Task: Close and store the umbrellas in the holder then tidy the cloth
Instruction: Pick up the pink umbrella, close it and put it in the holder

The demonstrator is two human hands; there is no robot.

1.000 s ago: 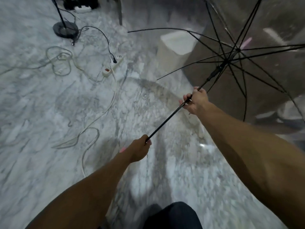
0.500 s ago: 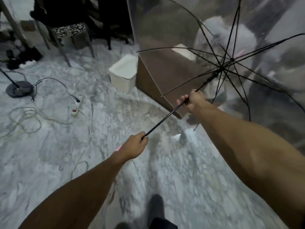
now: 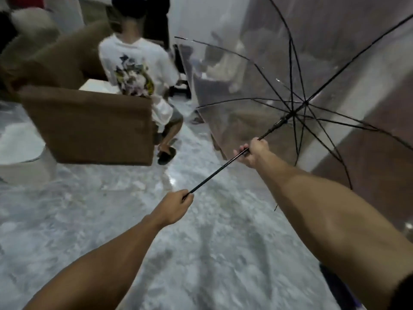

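A clear umbrella (image 3: 312, 70) with black ribs is held fully open at the right, its canopy facing away from me. Its thin black shaft (image 3: 214, 173) runs down to the left. My right hand (image 3: 253, 153) grips the shaft just below the runner. My left hand (image 3: 175, 206) holds the handle end, which is hidden inside the fist. No umbrella holder or cloth is in view.
A brown armchair (image 3: 89, 124) stands at the left on the grey marble floor (image 3: 190, 253). A person in a white printed shirt (image 3: 134, 70) stands behind it with their back to me. A white round object (image 3: 17, 144) sits at the far left edge.
The view has swung to the right: the cables and lamp base have left the frame, and the armchair and a person have come in. Both hands keep the same grip on the open umbrella.
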